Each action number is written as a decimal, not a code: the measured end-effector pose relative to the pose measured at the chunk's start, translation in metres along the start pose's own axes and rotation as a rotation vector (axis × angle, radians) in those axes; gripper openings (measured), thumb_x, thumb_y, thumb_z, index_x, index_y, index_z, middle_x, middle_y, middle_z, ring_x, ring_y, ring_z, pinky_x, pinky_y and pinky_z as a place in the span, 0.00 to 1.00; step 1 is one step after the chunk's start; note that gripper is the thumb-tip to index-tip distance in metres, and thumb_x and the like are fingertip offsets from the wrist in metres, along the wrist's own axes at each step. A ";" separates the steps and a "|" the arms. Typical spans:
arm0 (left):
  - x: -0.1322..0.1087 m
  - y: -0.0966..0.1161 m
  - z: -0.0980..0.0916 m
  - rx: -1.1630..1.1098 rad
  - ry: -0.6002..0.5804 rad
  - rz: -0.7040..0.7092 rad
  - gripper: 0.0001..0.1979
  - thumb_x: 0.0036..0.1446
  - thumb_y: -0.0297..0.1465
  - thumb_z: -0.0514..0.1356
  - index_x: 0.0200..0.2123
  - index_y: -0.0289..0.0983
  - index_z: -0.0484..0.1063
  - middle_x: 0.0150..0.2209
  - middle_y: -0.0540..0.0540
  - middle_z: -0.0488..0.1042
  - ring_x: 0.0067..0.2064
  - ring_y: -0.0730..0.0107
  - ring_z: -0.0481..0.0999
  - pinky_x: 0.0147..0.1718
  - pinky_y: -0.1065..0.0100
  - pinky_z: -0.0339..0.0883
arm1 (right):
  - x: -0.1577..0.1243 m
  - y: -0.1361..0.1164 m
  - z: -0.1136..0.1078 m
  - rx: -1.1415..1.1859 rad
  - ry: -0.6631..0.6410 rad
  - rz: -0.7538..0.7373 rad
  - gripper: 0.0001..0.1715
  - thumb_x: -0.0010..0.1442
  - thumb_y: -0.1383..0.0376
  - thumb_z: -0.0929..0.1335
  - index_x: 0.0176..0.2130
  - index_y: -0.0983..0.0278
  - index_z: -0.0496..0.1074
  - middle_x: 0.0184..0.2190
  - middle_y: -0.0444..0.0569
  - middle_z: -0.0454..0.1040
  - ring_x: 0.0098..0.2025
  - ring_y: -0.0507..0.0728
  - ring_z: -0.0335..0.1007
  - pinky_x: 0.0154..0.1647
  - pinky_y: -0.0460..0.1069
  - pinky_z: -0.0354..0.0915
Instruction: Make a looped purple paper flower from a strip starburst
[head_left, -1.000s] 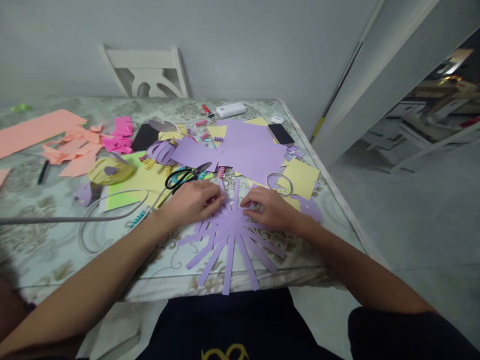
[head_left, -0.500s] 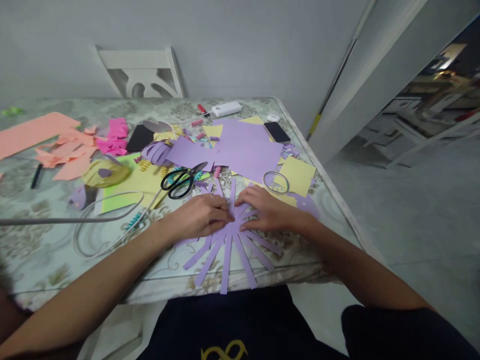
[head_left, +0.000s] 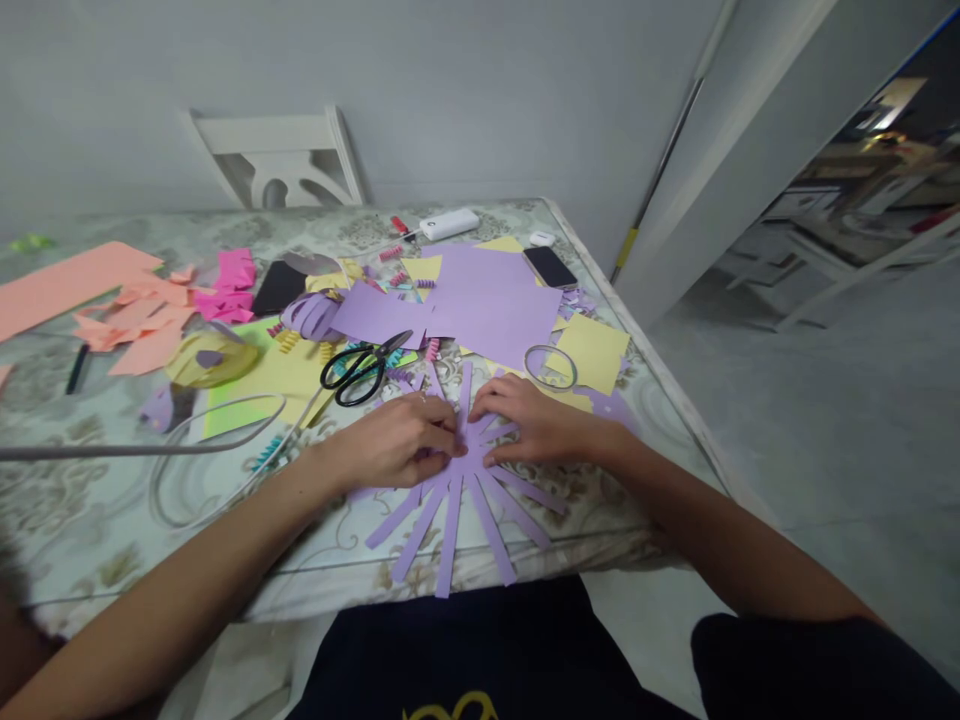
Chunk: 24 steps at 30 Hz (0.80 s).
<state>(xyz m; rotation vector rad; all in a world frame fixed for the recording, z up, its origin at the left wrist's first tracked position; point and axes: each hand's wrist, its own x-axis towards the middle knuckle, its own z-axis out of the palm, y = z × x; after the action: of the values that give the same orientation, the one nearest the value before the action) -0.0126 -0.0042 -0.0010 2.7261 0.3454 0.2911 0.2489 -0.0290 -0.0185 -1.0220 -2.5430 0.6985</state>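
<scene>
Closest in, the long tips of a flat lilac paper starburst of narrow strips (head_left: 474, 464) reach the near edge of the patterned cloth-covered table (head_left: 330, 575), right by the dark shirt (head_left: 487, 645), and a lean forward could well crease them. Now the hub, lying on the table between the two hands: the left hand (head_left: 416, 440) has its fingers bent and bunched, tips down on the paper, though I can't tell whether it pinches a strip. The right hand (head_left: 525, 418) is loosely curled, thumb and fingers parted, strips showing in the gap, nothing clearly gripped. Here's the risk: uneven pressure from those fingertips could skew the overlapping strips, and a tug on one might tear it or pull the centre loose. Watch the left forearm too, with a pale looped cable (head_left: 112, 452) just beside it; a sweep that way could snag. Just beyond the left hand, black-handled metal scissors (head_left: 381, 356) lie with blades pointing away, near the far strips, so a careless reach might knock them in. Farther right, a clear tape ring (head_left: 551, 386) could get nudged by the knuckles.
</scene>
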 end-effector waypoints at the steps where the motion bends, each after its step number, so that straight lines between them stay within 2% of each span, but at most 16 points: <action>1: 0.000 0.000 0.000 -0.002 0.000 -0.002 0.12 0.63 0.26 0.60 0.45 0.40 0.83 0.41 0.44 0.79 0.42 0.63 0.79 0.43 0.60 0.74 | 0.000 0.000 0.000 0.001 0.000 0.000 0.27 0.54 0.57 0.80 0.50 0.61 0.76 0.52 0.54 0.74 0.56 0.65 0.66 0.61 0.62 0.62; 6: 0.000 0.000 0.002 0.006 0.021 -0.012 0.13 0.62 0.26 0.60 0.44 0.40 0.83 0.41 0.44 0.79 0.42 0.63 0.79 0.43 0.60 0.73 | 0.000 -0.002 -0.001 -0.005 0.008 0.004 0.28 0.53 0.57 0.81 0.50 0.63 0.76 0.51 0.55 0.74 0.56 0.65 0.67 0.60 0.61 0.63; 13: -0.004 -0.004 -0.001 0.019 0.137 -0.008 0.13 0.62 0.26 0.60 0.46 0.40 0.83 0.39 0.44 0.80 0.41 0.64 0.79 0.43 0.62 0.71 | -0.001 -0.002 0.001 -0.002 0.040 -0.010 0.28 0.51 0.58 0.82 0.49 0.62 0.76 0.50 0.55 0.75 0.55 0.65 0.68 0.59 0.60 0.63; 24: -0.002 0.002 0.004 0.035 0.040 -0.027 0.13 0.59 0.25 0.60 0.42 0.40 0.83 0.38 0.45 0.80 0.41 0.63 0.79 0.43 0.62 0.72 | 0.000 -0.005 0.000 0.013 0.055 -0.006 0.29 0.52 0.57 0.81 0.50 0.64 0.76 0.50 0.55 0.75 0.55 0.65 0.69 0.59 0.61 0.64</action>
<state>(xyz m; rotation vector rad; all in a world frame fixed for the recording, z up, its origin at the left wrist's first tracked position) -0.0127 -0.0081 -0.0035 2.7512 0.4012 0.3351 0.2462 -0.0314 -0.0157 -1.0144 -2.4907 0.6757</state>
